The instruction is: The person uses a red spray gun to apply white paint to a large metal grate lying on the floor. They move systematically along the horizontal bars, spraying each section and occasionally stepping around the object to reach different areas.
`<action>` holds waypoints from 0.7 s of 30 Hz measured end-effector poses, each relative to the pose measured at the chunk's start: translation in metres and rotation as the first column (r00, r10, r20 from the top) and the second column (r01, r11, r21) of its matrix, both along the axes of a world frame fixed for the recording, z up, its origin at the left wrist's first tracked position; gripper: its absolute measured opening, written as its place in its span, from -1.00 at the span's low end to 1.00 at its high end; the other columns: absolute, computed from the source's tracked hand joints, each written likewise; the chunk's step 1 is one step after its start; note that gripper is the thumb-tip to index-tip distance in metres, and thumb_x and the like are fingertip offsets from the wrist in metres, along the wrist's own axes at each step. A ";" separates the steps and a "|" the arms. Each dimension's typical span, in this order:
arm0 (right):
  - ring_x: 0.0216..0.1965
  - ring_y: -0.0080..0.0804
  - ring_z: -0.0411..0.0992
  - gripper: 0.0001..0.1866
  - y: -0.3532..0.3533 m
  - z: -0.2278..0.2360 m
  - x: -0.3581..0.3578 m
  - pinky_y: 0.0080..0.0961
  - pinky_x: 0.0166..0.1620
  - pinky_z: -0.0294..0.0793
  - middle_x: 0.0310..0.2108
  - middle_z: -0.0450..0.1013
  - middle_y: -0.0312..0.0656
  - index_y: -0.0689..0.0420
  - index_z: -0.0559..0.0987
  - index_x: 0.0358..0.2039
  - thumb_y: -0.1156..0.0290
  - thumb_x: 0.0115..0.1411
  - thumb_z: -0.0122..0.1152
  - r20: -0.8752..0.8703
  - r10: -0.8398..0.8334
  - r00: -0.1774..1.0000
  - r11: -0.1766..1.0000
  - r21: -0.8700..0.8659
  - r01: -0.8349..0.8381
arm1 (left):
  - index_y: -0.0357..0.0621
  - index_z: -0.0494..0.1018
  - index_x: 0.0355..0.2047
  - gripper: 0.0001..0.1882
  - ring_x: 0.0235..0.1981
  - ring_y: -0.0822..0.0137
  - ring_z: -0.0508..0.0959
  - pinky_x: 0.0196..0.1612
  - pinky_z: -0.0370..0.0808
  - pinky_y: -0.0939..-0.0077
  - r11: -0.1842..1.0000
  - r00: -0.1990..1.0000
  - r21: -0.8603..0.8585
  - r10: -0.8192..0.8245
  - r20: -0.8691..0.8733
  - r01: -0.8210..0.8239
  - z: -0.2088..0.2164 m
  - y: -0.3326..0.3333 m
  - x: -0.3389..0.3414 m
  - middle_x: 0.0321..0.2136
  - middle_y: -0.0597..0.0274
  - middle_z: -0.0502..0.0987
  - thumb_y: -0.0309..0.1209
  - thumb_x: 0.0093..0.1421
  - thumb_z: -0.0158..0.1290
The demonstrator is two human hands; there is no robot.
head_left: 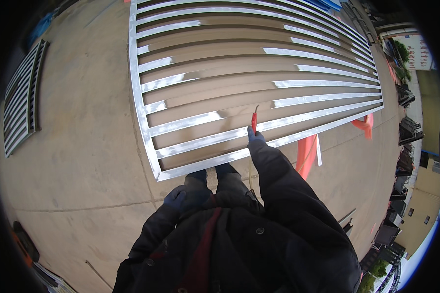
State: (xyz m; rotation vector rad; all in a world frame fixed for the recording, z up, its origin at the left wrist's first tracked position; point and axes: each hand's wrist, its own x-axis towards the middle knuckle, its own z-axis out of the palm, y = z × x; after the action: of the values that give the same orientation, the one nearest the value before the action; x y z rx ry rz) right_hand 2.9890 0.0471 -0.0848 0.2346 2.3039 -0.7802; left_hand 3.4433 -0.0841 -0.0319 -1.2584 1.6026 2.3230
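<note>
My right hand [255,137], in a dark blue-grey glove, is closed round a red-handled wand [254,123] with a thin, bent metal tip. A yellowish hose [250,171] runs down below that hand toward my legs. Under the wand lies a large slatted metal frame [200,144]. Its slats look bright silver-white at their ends, while several middle stretches show brownish. My left hand [175,196], gloved too, hangs low by my left thigh, away from the frame. Nothing shows in it; its fingers do not stand out clearly.
Orange-red supports [305,154] hold up the frame's near right side, with another support [363,124] farther right. A smaller slatted panel [24,97] lies on the concrete floor [83,122] at far left. Dark metal pieces [409,131] line the right side.
</note>
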 end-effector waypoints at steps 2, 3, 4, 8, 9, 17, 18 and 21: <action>-0.73 -0.49 0.28 -0.34 0.017 0.004 -0.011 -0.43 -0.62 0.31 -0.61 0.33 -0.28 0.18 0.53 -0.16 -0.29 0.30 0.11 -0.165 -0.144 0.976 0.989 0.015 0.149 | -0.26 0.48 0.10 -0.65 -0.03 0.30 0.59 0.08 0.51 0.40 0.977 0.993 -0.196 -0.098 -0.060 0.084 0.001 0.003 -0.012 -0.09 0.12 0.62 -0.32 0.40 0.04; -0.71 -0.49 0.28 -0.33 0.020 0.011 0.003 -0.44 -0.60 0.32 -0.59 0.34 -0.28 0.21 0.53 -0.13 -0.28 0.30 0.11 -0.083 -0.001 0.997 0.997 -0.078 -0.005 | -0.26 0.49 0.09 -0.66 -0.04 0.29 0.60 0.07 0.52 0.40 0.958 0.985 -0.263 -0.143 -0.097 0.113 0.000 0.006 -0.022 -0.09 0.10 0.63 -0.31 0.40 0.04; -0.68 -0.49 0.30 -0.33 0.009 0.016 0.028 -0.45 -0.58 0.32 -0.55 0.38 -0.27 0.22 0.53 -0.07 -0.25 0.32 0.11 0.038 0.174 0.984 0.969 -0.185 -0.165 | -0.26 0.50 0.08 -0.65 -0.05 0.28 0.61 0.06 0.52 0.40 0.934 0.976 -0.329 -0.183 -0.120 0.135 -0.002 0.012 -0.034 -0.10 0.07 0.63 -0.30 0.40 0.04; -0.08 0.14 0.53 -0.36 -0.038 0.044 0.164 -0.03 0.02 0.47 -0.16 0.58 0.09 0.04 0.54 -0.04 -0.31 0.26 0.06 -0.043 0.893 0.448 0.438 -0.138 -0.888 | -0.20 0.49 0.11 -0.61 0.01 0.16 0.60 0.11 0.50 0.33 0.843 0.921 -0.374 -0.374 0.105 0.385 -0.013 0.027 -0.056 -0.07 -0.01 0.62 -0.25 0.37 0.08; -0.08 0.14 0.53 -0.36 -0.038 0.047 0.174 -0.04 0.01 0.47 -0.16 0.58 0.08 0.04 0.54 -0.05 -0.31 0.26 0.06 0.011 0.883 0.470 0.470 -0.059 -0.881 | -0.19 0.49 0.11 -0.61 -0.05 0.19 0.61 0.03 0.53 0.35 0.849 0.935 -0.395 -0.339 0.101 0.350 -0.015 0.031 -0.053 -0.10 0.02 0.63 -0.24 0.37 0.09; -0.08 0.15 0.54 -0.29 0.153 0.026 -0.024 -0.07 0.00 0.48 -0.20 0.58 0.16 0.20 0.56 0.02 -0.28 0.36 -0.05 0.055 0.208 0.977 0.958 0.189 -0.215 | -0.12 0.48 0.17 -0.60 -0.33 0.49 0.56 -0.39 0.50 0.57 0.993 0.961 -0.110 0.059 0.271 -0.029 0.026 0.048 0.014 -0.27 0.26 0.62 -0.28 0.38 0.08; -0.11 0.11 0.56 -0.28 0.176 0.023 -0.040 -0.09 -0.03 0.49 -0.22 0.58 0.16 0.22 0.58 -0.02 -0.27 0.37 -0.06 -0.022 0.004 1.000 0.991 0.131 -0.002 | -0.14 0.47 0.17 -0.60 -0.31 0.48 0.57 -0.34 0.51 0.57 0.994 0.966 -0.096 0.079 0.248 -0.057 0.030 0.057 0.005 -0.26 0.25 0.62 -0.28 0.39 0.08; -0.51 -0.35 0.35 -0.36 0.189 0.011 -0.028 -0.26 -0.37 0.38 -0.47 0.48 -0.15 0.22 0.59 -0.10 -0.21 0.35 0.09 0.034 0.179 0.983 0.981 -0.086 -0.176 | -0.21 0.43 0.19 -0.58 -0.18 0.36 0.59 -0.04 0.55 0.41 0.992 0.977 0.044 0.111 0.182 -0.121 0.028 0.093 -0.044 -0.17 0.14 0.60 -0.28 0.41 0.04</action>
State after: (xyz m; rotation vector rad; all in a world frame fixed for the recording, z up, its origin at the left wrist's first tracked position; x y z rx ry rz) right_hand 2.9609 0.2360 -0.0736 0.0070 2.2121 -0.7696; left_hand 3.3991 0.0094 -0.0036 -1.5378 1.4364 2.2251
